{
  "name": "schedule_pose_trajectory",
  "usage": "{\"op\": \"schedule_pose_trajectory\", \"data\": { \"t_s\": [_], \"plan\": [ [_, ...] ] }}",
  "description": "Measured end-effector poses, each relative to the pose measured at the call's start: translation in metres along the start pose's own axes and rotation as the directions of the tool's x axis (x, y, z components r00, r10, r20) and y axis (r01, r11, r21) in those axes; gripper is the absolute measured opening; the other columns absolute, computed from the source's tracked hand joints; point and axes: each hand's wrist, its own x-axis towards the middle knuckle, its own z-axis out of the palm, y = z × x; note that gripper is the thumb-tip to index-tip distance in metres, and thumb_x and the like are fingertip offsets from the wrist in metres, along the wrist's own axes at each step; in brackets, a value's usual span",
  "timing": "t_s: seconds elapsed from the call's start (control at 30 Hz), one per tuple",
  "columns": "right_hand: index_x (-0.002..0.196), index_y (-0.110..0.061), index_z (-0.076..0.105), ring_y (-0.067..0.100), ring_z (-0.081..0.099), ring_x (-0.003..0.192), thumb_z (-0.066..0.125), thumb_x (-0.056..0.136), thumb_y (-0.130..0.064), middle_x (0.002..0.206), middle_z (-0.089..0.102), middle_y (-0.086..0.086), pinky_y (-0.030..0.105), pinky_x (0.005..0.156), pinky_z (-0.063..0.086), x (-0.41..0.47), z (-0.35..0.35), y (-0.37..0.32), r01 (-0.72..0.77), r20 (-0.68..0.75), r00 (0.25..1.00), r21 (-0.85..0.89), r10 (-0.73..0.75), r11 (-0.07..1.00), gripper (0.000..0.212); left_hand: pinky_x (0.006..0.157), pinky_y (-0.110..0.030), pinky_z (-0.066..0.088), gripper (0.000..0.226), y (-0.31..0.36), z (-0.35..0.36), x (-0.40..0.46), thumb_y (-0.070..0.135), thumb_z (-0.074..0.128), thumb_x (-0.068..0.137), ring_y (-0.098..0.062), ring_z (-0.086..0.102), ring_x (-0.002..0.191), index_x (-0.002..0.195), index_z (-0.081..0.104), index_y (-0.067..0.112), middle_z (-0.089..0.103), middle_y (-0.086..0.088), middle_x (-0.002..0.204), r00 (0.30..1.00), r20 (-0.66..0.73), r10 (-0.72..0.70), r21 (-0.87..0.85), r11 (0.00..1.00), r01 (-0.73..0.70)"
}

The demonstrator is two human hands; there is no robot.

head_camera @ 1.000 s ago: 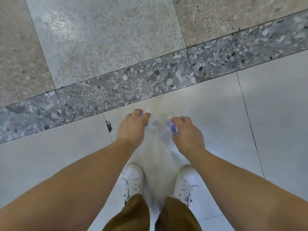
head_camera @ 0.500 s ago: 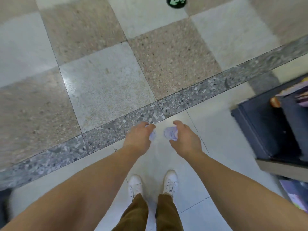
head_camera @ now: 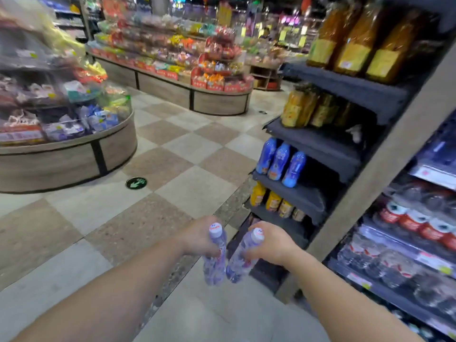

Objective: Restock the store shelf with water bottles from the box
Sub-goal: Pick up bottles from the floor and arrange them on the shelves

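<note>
A person had raised their view from the floor toward the drinks shelf (head_camera: 320, 154), left hand (head_camera: 197, 239) and right hand (head_camera: 274, 243) each gripping a water bottle, ready for shelving.

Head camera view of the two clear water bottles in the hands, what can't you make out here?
- Left clear plastic water bottle: label print blurred; left hand covers its middle.
- Right clear plastic water bottle: right hand hides its far side.
- The box: not in view.
- Dark store shelf: products smeared by motion blur, right part cut off by the edge.
</note>
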Motion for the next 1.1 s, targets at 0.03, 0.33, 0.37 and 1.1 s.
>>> {"op": "schedule_pose_trajectory", "data": {
  "t_s": [0.03,0.33,0.37,1.1],
  "plan": [
    [0.089,-0.018,0.061,0.013,0.059,0.075,0.080,0.058,-0.034,0.082,0.062,-0.006,0.032,0.065,0.050,-0.018,-0.025,0.009,-0.005,-0.049,0.999,0.054,0.008,0.999,0.040,0.047,-0.012,0.039,0.038,0.028,0.008,0.002,0.003,0.078,0.068,-0.008,0.050,0.062,0.087,0.052,0.024,0.055,0.005,0.077,0.999,0.013,0.040,-0.024,0.999,-0.040],
    [0.087,-0.024,0.068,0.010,0.065,0.078,0.080,0.075,-0.023,0.085,0.071,-0.008,0.021,0.065,0.050,-0.194,-0.207,0.155,0.082,-0.374,0.922,0.435,0.098,0.897,0.017,0.083,-0.027,0.054,0.027,0.284,0.150,-0.009,0.005,0.079,0.073,-0.018,0.071,0.087,0.097,0.071,0.014,0.077,-0.001,0.091,0.913,0.100,0.397,-0.402,0.855,-0.328],
    [0.091,-0.024,0.070,0.010,0.068,0.082,0.082,0.072,-0.030,0.089,0.073,-0.008,0.024,0.069,0.054,-0.210,-0.225,0.171,0.081,-0.414,0.901,0.446,0.125,0.892,0.024,0.079,-0.023,0.054,0.024,0.310,0.165,-0.010,-0.003,0.072,0.079,-0.014,0.070,0.083,0.097,0.070,0.012,0.076,0.001,0.087,0.895,0.112,0.432,-0.428,0.833,-0.349],
    [0.100,-0.035,0.070,0.014,0.073,0.079,0.081,0.073,-0.041,0.090,0.077,-0.001,0.034,0.062,0.056,-0.288,-0.513,0.340,0.230,-0.803,0.562,0.380,0.197,0.896,0.030,0.072,-0.045,0.060,0.053,0.758,0.213,0.115,0.032,0.075,0.084,-0.018,0.067,0.093,0.130,0.049,0.030,0.066,0.003,0.117,0.543,0.065,0.837,-0.331,0.532,-0.779]
  ]
}}
